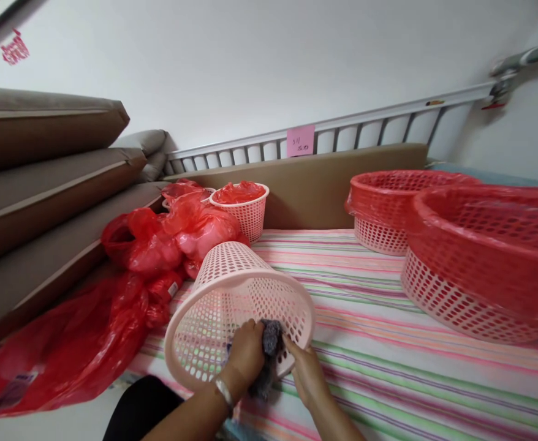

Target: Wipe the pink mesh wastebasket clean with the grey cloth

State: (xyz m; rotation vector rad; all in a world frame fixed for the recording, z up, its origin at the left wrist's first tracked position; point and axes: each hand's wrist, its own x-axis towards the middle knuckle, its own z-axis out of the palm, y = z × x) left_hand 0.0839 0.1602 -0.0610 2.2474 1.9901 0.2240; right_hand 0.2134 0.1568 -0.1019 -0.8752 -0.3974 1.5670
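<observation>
A pale pink mesh basket lies on its side on the striped sheet, its mouth turned toward me. My left hand is closed on a grey cloth pressed against the basket's lower rim. A bracelet shows on that wrist. My right hand grips the rim of the basket just right of the cloth, fingers curled round the edge.
Red plastic bags are piled at the left beside stacked brown cushions. A small basket lined in red stands behind. Two large baskets lined in red sit at the right. A bed rail with a pink note runs along the wall.
</observation>
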